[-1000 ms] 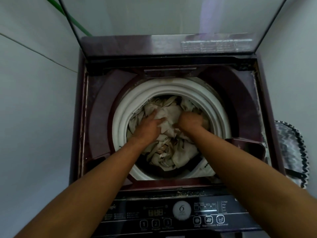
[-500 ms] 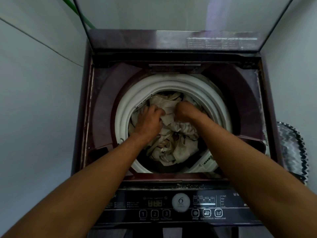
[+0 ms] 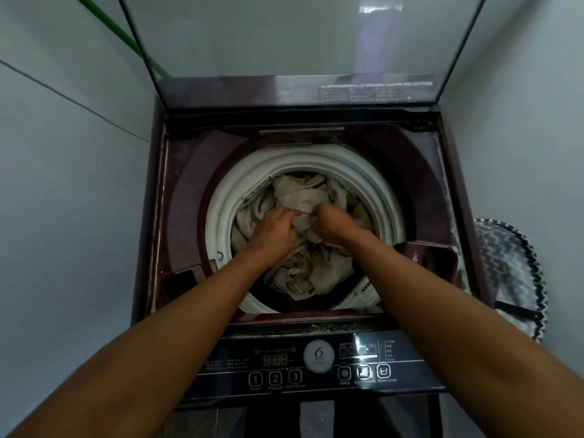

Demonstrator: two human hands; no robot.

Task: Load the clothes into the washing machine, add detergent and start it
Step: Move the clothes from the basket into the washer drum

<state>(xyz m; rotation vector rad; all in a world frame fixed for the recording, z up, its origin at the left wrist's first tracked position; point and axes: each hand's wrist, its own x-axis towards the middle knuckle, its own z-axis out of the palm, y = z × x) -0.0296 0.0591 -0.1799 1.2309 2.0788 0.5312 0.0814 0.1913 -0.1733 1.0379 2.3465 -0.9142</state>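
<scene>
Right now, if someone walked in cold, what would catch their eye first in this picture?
First, the two bare hands, left hand and right hand, side by side in the middle of the frame, gripping crumpled beige clothes inside the white round drum rim of the maroon top-loading washing machine. Next, the raised clear glass lid behind, and the black control panel in front.
</scene>
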